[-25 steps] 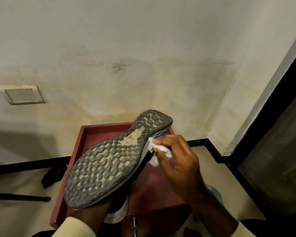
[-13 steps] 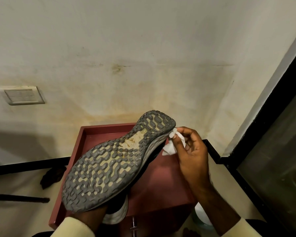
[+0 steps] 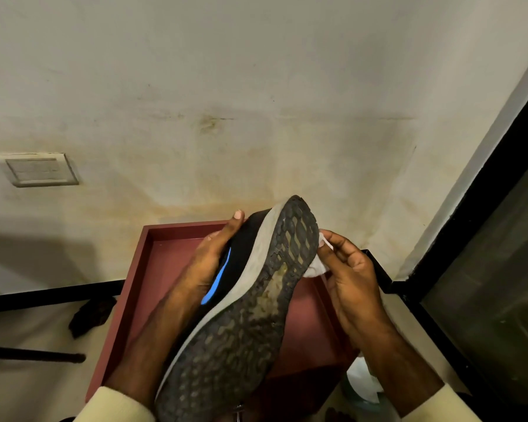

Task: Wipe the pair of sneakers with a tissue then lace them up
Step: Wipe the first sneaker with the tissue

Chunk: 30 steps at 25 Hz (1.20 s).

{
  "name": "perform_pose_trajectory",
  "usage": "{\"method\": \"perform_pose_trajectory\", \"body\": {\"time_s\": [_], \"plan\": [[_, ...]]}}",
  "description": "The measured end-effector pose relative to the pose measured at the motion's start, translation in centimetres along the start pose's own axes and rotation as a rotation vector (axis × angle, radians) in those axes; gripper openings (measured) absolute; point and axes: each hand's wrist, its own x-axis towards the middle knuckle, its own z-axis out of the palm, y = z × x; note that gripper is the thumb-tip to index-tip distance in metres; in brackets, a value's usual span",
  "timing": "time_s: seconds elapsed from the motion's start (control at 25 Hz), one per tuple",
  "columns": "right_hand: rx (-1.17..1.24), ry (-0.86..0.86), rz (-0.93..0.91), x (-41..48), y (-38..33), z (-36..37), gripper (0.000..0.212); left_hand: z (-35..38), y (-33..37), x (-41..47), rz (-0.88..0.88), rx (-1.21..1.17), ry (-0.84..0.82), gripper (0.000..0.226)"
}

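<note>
The left grip (image 3: 211, 264) holds one sneaker (image 3: 250, 330) sole-up, the right grip (image 3: 352, 280) pinches one tissue (image 3: 316, 269) against its edge

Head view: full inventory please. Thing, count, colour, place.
sneaker: 1, black upper, blue stripe, grey sole; held above the tray, sole facing the camera.
tissue: 1, white; against the sole's edge near its far end.
tray: 1, maroon; on the floor by the wall.
wall plate: 1, white; on the wall, left.
dark lump: 1, black; floor left of the tray, cannot identify.
rod: 1, dark; lower left.
crumpled paper: 1, white; lower right, beside the right forearm.
glass panel: 1, black-framed; right.
left hand: holds the sneaker's upper.
right hand: pinches the tissue.
</note>
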Motion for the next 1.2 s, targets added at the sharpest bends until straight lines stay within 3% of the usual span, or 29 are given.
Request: {"method": "perform_pose_trajectory", "body": {"time_s": [0.24, 0.4, 0.56, 0.8, 0.96, 1.2], "plan": [[0.157, -0.036, -0.002, 0.2, -1.7, 0.3, 0.027, 1.2, 0.1, -1.2, 0.148, -0.006, -0.125, 0.039], [0.207, -0.050, -0.042, 0.4, -2.9, -0.1, 0.024, 1.6, 0.7, -1.3, 0.410, 0.123, -0.235, 0.039], [0.155, 0.063, -0.151, 0.6, -2.6, -0.4, 0.029, 1.8, 0.7, -0.5, 0.666, 0.262, -0.285, 0.045], [-0.232, 0.244, -0.641, -0.4, -4.0, -0.1, 0.023, 2.0, -0.1, 0.3, 0.828, 0.400, -0.153, 0.030], [-0.482, 0.182, -0.871, -0.9, -5.3, -0.6, 0.022, 1.9, -1.1, 1.5, 1.113, 0.806, -0.056, 0.017], [-0.819, 0.021, -0.822, -1.0, -4.0, -0.9, 0.021, 0.9, -3.0, 2.5, 1.170, 1.126, -0.023, 0.020]]}}
